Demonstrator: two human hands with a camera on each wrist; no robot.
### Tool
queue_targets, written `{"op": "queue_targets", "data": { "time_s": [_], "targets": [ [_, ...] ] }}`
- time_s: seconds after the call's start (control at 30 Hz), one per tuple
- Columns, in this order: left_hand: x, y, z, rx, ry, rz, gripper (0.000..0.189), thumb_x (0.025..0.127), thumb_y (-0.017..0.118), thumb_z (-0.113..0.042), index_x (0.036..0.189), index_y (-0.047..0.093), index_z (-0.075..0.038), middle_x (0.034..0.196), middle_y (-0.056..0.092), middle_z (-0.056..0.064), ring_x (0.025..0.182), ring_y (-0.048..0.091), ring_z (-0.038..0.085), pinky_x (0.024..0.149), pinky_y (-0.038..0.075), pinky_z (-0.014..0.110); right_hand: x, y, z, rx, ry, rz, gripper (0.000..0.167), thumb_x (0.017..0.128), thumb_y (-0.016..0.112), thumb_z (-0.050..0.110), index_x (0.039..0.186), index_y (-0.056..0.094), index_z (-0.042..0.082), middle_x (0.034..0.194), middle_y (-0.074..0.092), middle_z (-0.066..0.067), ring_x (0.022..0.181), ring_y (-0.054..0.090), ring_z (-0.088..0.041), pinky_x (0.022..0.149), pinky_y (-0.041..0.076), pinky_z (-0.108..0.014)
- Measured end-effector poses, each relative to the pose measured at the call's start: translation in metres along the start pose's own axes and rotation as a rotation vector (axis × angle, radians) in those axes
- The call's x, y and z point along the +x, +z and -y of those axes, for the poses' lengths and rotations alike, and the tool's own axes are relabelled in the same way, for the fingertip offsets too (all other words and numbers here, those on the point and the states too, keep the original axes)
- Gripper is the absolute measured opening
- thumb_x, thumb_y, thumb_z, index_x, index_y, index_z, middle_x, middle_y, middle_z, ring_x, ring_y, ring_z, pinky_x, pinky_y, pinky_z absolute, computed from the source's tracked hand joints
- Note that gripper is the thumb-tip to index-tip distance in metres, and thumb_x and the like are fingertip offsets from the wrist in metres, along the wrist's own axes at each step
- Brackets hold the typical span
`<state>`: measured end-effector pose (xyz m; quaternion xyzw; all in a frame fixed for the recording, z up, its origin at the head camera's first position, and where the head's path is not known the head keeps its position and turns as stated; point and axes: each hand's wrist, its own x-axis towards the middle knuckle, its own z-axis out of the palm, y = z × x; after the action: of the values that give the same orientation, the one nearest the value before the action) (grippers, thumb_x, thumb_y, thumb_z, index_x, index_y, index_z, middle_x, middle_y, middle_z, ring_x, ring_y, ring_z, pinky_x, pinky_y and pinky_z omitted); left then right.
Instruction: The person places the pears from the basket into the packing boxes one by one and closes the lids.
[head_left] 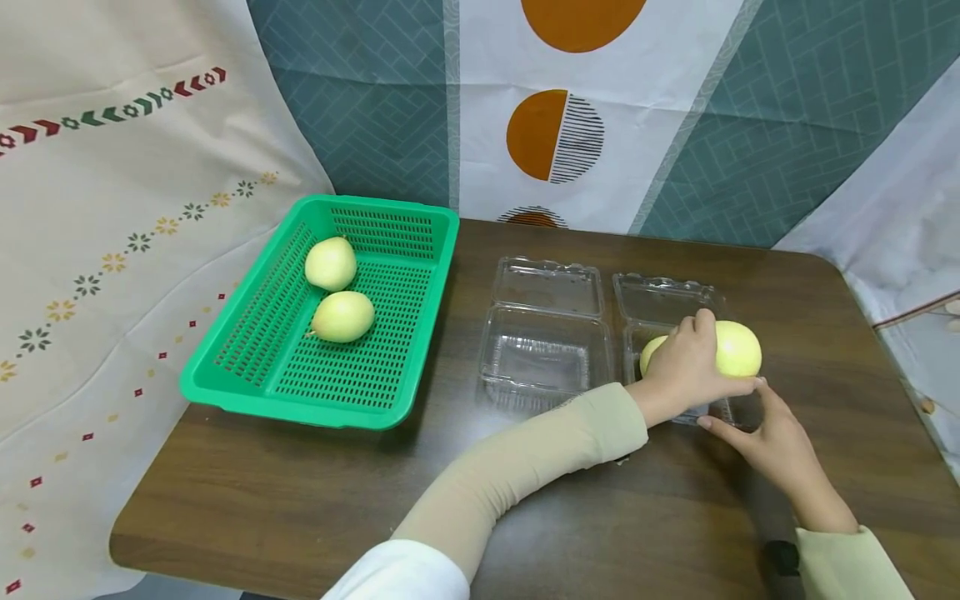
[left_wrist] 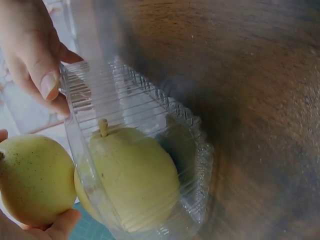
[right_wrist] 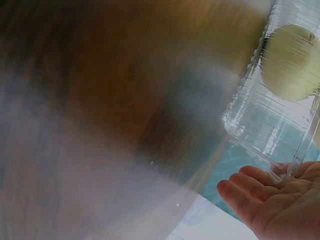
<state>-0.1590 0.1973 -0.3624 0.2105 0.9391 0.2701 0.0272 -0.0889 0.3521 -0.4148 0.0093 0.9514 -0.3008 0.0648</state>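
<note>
My left hand (head_left: 684,365) grips a pale yellow pear (head_left: 738,348) at the right-hand clear plastic box (head_left: 663,298), whose lid is folded back. A second pear (left_wrist: 135,175) lies inside that box, its stem showing through the ribbed wall in the left wrist view. The held pear (left_wrist: 37,180) is at the box's rim, right beside the pear inside. At the near right corner my right hand (head_left: 783,446) holds the box, thumb and fingers on its rim. In the right wrist view the right hand's fingers (right_wrist: 250,192) lie under the rim.
Left of this box stands another clear plastic box (head_left: 543,315), lid also folded back. A green slotted basket (head_left: 300,406) with two pears (head_left: 343,317) sits at the table's left. Patterned cloth (head_left: 360,100) hangs behind the brown wooden table (head_left: 300,492).
</note>
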Motion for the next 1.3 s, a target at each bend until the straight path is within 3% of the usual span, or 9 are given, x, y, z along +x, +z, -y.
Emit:
{"op": "queue_targets", "data": {
  "time_s": [0.13, 0.4, 0.47, 0.7, 0.87, 1.13, 1.3],
  "targets": [
    [0.001, 0.002, -0.001, 0.030, 0.015, 0.002, 0.074, 0.070, 0.067, -0.068, 0.117, 0.041, -0.017, 0.098, 0.050, -0.010, 0.080, 0.048, -0.001, 0.063, 0.040, 0.010, 0.001, 0.000, 0.002, 0.011, -0.004, -0.008, 0.104, 0.087, 0.067, 0.042, 0.145, 0.003, -0.015, 0.146, 0.009, -0.043, 0.128, 0.018, -0.064, 0.091, 0.026, -0.074],
    [0.001, 0.006, 0.001, 0.113, 0.030, 0.010, 0.071, 0.070, 0.064, -0.072, 0.110, 0.042, -0.018, 0.094, 0.051, -0.011, 0.078, 0.050, 0.000, 0.061, 0.041, 0.011, 0.006, 0.000, 0.007, 0.017, -0.114, -0.087, 0.078, 0.084, 0.073, 0.034, 0.139, 0.033, -0.004, 0.133, 0.040, -0.035, 0.115, 0.043, -0.055, 0.080, 0.036, -0.067],
    [0.001, 0.008, 0.001, 0.139, 0.038, 0.008, 0.072, 0.069, 0.063, -0.074, 0.109, 0.042, -0.019, 0.093, 0.052, -0.011, 0.077, 0.051, 0.000, 0.061, 0.042, 0.012, 0.006, -0.001, 0.007, 0.015, -0.101, -0.087, 0.080, 0.084, 0.073, 0.034, 0.140, 0.032, -0.005, 0.134, 0.039, -0.036, 0.116, 0.042, -0.056, 0.081, 0.036, -0.068],
    [0.000, 0.015, 0.002, 0.215, 0.068, -0.010, 0.075, 0.068, 0.061, -0.077, 0.111, 0.044, -0.019, 0.092, 0.055, -0.011, 0.078, 0.056, 0.002, 0.074, 0.044, 0.015, 0.003, -0.004, 0.006, -0.012, 0.021, -0.014, 0.104, 0.086, 0.067, 0.045, 0.145, 0.006, -0.016, 0.141, 0.019, -0.046, 0.122, 0.026, -0.065, 0.088, 0.029, -0.074],
    [0.000, 0.020, 0.001, 0.250, 0.072, 0.012, 0.074, 0.068, 0.059, -0.080, 0.110, 0.044, -0.021, 0.092, 0.054, -0.013, 0.083, 0.055, 0.002, 0.083, 0.041, 0.016, 0.000, -0.004, 0.004, -0.015, 0.022, -0.020, 0.102, 0.086, 0.068, 0.042, 0.144, 0.009, -0.016, 0.139, 0.023, -0.047, 0.121, 0.028, -0.065, 0.088, 0.030, -0.073],
    [-0.001, 0.028, 0.004, 0.345, 0.116, 0.052, 0.080, 0.071, 0.053, -0.081, 0.123, 0.044, -0.021, 0.111, 0.057, -0.014, 0.112, 0.052, 0.001, 0.110, 0.028, 0.024, -0.003, -0.002, 0.005, -0.005, 0.018, -0.040, 0.102, 0.086, 0.068, 0.041, 0.145, 0.008, -0.016, 0.141, 0.020, -0.046, 0.123, 0.027, -0.064, 0.089, 0.029, -0.073],
    [-0.001, 0.033, 0.006, 0.389, 0.141, 0.066, 0.077, 0.077, 0.050, -0.077, 0.130, 0.045, -0.022, 0.119, 0.057, -0.013, 0.118, 0.050, 0.001, 0.114, 0.023, 0.028, -0.004, -0.002, 0.005, -0.025, 0.019, -0.064, 0.103, 0.085, 0.069, 0.040, 0.143, 0.009, -0.018, 0.142, 0.018, -0.046, 0.125, 0.025, -0.063, 0.093, 0.028, -0.072]
  ]
}}
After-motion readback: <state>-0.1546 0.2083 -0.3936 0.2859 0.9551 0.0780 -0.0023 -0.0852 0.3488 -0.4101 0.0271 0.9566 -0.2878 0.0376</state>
